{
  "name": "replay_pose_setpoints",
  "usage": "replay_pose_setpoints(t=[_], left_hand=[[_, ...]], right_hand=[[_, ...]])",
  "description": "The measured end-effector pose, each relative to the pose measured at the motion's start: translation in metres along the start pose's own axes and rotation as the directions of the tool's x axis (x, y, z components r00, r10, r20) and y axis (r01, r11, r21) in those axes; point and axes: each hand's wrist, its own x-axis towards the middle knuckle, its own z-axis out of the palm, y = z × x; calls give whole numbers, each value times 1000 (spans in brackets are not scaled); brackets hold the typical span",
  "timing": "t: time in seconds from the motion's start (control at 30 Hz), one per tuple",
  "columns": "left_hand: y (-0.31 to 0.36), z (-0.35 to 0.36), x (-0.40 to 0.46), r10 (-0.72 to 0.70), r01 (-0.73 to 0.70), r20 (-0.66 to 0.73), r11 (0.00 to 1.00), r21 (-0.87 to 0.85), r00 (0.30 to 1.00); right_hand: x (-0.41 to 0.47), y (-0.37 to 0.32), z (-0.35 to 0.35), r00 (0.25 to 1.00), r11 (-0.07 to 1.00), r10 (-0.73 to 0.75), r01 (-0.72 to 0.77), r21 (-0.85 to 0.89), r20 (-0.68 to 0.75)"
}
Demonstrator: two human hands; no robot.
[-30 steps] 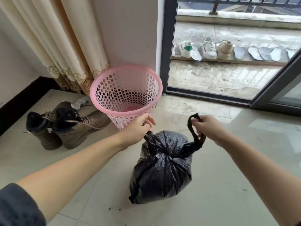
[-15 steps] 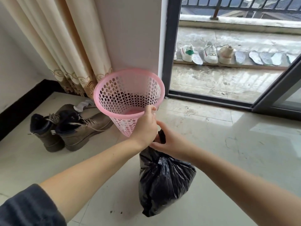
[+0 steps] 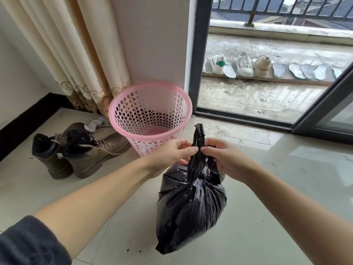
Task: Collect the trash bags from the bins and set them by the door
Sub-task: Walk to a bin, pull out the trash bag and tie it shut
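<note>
Pale glossy tile floor (image 3: 286,188), corner of a room by a sliding glass door (image 3: 200,73) w/ dark frame, open onto a balcony. Cream curtain (image 3: 72,54) hangs at left, patterned hem near the floor. Dark skirting along left wall.

Black trash bag (image 3: 191,207) sits low in centre view, full, neck gathered & knotted; bottom corner appears to touch the tile, can't tell how much weight is on it. Two twisted handle strips rise from the knot.

Left hand (image 3: 170,155) & right hand (image 3: 225,159) meet at the bag's handles, fingertips almost touching each other. Both pinch the black strips betw. thumb & fingers; one strip end sticks up above the hands. Fingers curled, not wide. Dark sleeve (image 3: 28,241) pushed up on left forearm.

Pink perforated bin (image 3: 133,104) stands upright just behind the hands, no liner in it, pink base visible inside. Bag is out of the bin, just in front of it, near the door opening.

Pair of brown lace-up boots (image 3: 86,150) left of bin, a white sock (image 3: 95,124) behind them. On balcony: white sneakers (image 3: 244,64) & insoles (image 3: 305,70) lined up on a ledge. Dirt specks on tile near bag
</note>
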Motion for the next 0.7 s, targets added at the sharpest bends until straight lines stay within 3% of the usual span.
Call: replay_pose_setpoints(t=[0.17,0.3,0.5,0.57,0.63,0.7], left_hand=[[-3,4,5,45,-49,-212,999,-13,976],[-3,7,8,-30,-29,-313,983,-180,949],[-5,13,11,-99,-28,-428,959,-281,898],[-5,16,11,-85,-28,-441,969,-244,893],[-6,18,11,-45,-37,-451,985,-171,892],[-7,21,11,23,-38,-440,999,-24,898]], right_hand=[[-1,-3,3,998,992,-40,34,-123,-49],[-2,-7,5,996,1000,-6,3,-28,-93],[0,-9,4,934,992,-92,56,-112,-346],[-4,-13,5,948,983,-163,133,-124,-274],[-9,-17,16,975,937,-186,137,-320,-126],[-8,-16,29,975,846,-190,104,-523,-114]])
